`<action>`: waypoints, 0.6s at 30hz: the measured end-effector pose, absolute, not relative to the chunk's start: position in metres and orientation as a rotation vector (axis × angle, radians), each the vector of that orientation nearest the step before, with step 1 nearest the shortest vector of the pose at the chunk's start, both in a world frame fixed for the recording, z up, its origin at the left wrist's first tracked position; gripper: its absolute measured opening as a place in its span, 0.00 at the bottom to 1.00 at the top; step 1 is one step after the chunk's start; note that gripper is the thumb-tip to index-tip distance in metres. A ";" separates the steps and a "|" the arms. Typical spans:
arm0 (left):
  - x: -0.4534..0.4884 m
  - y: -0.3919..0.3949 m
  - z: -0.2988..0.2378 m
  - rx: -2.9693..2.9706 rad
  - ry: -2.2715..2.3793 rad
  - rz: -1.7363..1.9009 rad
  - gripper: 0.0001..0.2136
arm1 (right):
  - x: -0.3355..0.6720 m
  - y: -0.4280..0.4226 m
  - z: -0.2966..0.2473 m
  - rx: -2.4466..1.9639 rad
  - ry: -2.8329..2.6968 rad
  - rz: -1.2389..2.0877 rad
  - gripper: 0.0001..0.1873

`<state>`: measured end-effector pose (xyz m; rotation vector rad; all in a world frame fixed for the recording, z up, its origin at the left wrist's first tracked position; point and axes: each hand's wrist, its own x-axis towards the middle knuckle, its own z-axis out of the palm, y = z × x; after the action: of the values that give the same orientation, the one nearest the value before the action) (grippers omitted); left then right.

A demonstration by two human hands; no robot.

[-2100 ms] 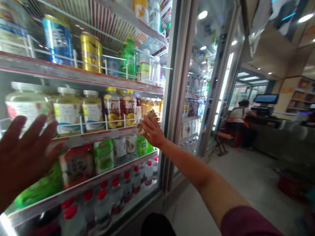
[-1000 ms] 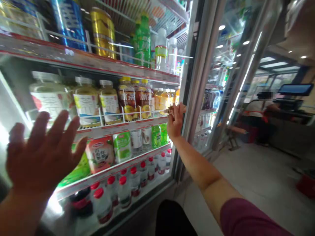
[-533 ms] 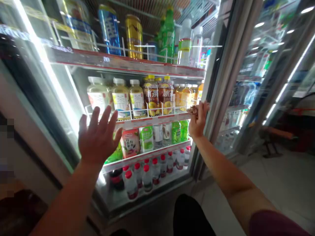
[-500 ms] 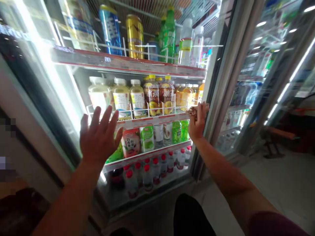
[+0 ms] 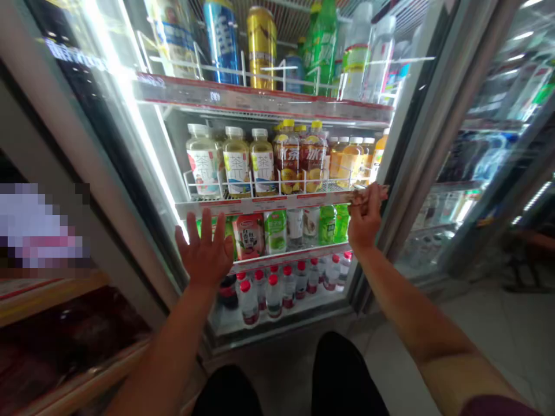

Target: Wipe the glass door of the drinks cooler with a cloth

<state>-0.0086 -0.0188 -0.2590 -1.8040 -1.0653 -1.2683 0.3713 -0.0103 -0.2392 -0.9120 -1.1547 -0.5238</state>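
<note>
I face a glass-fronted drinks fridge (image 5: 403,150). My left hand (image 5: 207,249) is open, fingers spread, flat against the glass low down, in front of green and red packs on the third shelf. My right hand (image 5: 365,222) is closed at the right edge of the glass, level with the red-edged shelf strip (image 5: 269,203). A small brownish crumpled thing (image 5: 368,193) sticks out of its fingers; I cannot make out what it is. Tea bottles (image 5: 236,162) stand above that shelf, and tall cans (image 5: 261,43) are on the top one.
Red-capped bottles (image 5: 269,289) fill the bottom shelf. A second glass fridge (image 5: 489,162) stands to the right, with pale floor tiles (image 5: 498,323) below it. A wooden counter edge (image 5: 52,294) lies at the left. My dark trousers (image 5: 342,375) show at the bottom.
The view has pulled back and swung left, showing the whole fridge front. My left hand now sits lower and nearer the middle of the glass. My right hand stays closed at the glass's right edge.
</note>
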 end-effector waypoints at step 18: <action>-0.007 -0.019 -0.269 -1.768 -1.109 -1.224 0.38 | 0.282 -0.035 -0.306 -0.773 -1.752 -0.736 0.38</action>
<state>-0.0073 -0.0192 -0.2686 -1.7676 -1.1088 -1.2245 0.2824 -0.0355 -0.3056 -0.7726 -1.7516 -0.7357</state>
